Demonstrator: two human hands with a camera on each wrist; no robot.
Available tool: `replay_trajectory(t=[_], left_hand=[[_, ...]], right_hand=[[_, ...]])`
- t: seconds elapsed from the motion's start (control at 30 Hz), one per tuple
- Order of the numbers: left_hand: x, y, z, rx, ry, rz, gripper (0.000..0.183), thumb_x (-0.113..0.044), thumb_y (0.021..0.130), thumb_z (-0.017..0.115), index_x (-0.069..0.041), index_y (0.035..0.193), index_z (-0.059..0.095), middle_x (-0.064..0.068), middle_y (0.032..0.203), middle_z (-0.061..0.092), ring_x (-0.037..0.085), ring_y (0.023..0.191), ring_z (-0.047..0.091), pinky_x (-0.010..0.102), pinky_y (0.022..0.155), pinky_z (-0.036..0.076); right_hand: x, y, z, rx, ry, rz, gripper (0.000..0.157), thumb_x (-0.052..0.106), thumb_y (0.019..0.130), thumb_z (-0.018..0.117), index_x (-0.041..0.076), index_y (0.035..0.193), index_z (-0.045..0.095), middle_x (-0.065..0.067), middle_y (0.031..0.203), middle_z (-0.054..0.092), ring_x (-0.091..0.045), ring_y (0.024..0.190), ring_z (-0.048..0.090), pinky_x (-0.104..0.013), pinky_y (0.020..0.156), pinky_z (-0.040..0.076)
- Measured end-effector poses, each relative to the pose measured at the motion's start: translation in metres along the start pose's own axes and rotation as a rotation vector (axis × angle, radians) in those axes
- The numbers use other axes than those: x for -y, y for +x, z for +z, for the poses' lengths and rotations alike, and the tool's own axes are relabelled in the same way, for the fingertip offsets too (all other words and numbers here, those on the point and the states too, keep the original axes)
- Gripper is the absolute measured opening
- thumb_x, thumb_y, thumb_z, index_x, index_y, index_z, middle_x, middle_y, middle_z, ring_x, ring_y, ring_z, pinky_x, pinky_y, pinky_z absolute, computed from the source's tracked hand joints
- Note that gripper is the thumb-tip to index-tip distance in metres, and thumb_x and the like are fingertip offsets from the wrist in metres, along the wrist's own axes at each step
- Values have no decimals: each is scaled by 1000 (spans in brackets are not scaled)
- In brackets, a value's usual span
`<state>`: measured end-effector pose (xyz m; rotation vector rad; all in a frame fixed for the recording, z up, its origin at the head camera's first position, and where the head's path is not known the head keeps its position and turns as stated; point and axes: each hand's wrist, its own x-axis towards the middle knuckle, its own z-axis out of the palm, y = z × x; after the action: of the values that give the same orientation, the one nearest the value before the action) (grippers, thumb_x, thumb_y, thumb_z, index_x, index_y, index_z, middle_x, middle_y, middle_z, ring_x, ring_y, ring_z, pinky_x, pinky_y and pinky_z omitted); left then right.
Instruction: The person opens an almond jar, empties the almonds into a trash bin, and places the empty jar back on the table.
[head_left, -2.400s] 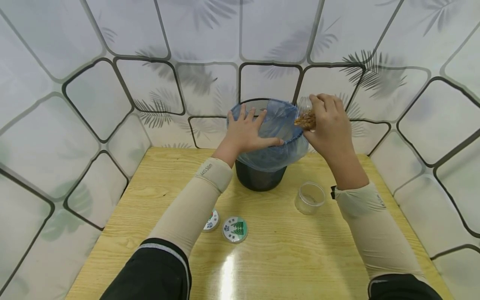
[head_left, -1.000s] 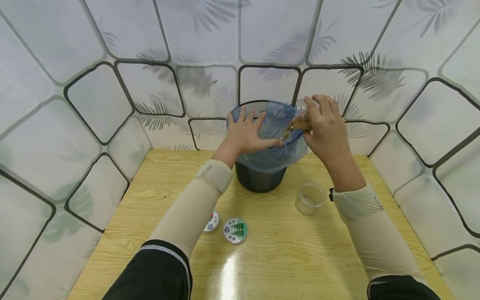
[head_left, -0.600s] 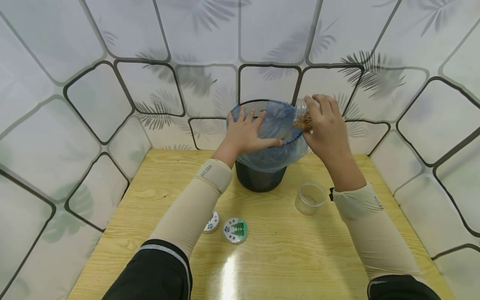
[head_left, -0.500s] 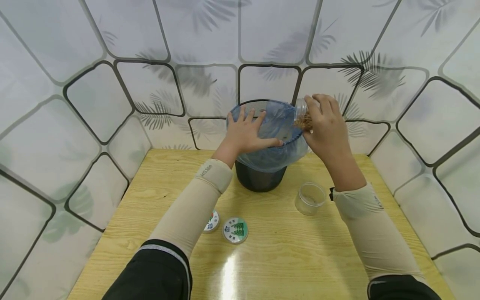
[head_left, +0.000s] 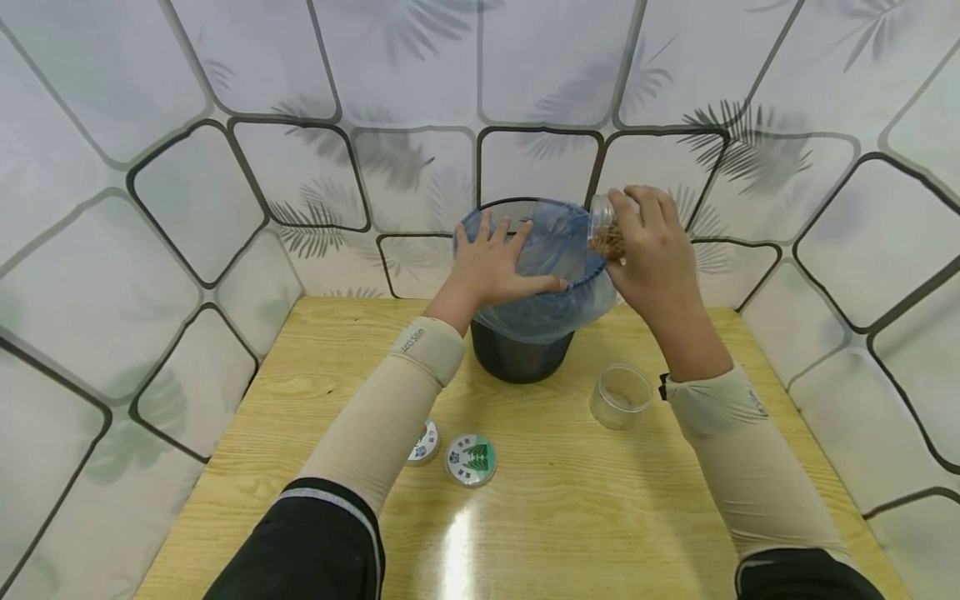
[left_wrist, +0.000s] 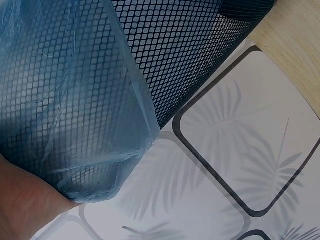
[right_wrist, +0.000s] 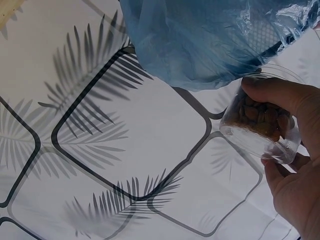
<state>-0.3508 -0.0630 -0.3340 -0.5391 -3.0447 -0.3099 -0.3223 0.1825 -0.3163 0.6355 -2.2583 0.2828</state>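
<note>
In the head view, my right hand grips a clear plastic jar tipped on its side, its mouth toward the bin. Brown nut-like pieces lie inside the jar in the right wrist view; their exact kind is unclear. A black mesh wastebasket stands at the back of the table, lined with a blue plastic bag folded over its rim. My left hand, fingers spread, rests over the bag's near-left edge. In the left wrist view the bag covers part of the mesh wall.
An uncovered clear jar stands on the wooden table right of the bin. Two round lids lie nearer: one with a green leaf print, and a second lid partly hidden by my left sleeve. Patterned cloth walls enclose the table.
My right hand has shifted slightly left with the jar. About a second ago brown pieces were falling from it into the bag; now none are seen falling. My left hand has stayed put.
</note>
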Motion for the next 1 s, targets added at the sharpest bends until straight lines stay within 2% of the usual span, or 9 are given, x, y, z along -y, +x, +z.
replay_trajectory(t=[0.5,0.77,1.0], left_hand=[[1,1,2,-6,-8,7,113,-94,86,46,-30,173,13,14,180,12,45,166,-6,78,126,0],[1,1,2,-7,5,3,113,-94,86,45,-30,173,13,14,180,12,44,166,-6,77,127,1],[0,0,1,1,5,-3,113,-94,86,44,-30,173,13,14,180,12,44,166,-6,77,127,0]], right_hand=[[0,1,2,0,10,-22,76,-12,81,77,-1,151,53,-28,148,54,-45,143,46,-55,114,49],[-1,4,3,3,0,-54,75,-15,80,72,-1,152,53,-28,150,53,-46,144,45,-55,115,48],[0,4,3,5,4,-56,75,-19,80,67,-1,151,54,-29,149,53,-47,144,45,-57,110,51]])
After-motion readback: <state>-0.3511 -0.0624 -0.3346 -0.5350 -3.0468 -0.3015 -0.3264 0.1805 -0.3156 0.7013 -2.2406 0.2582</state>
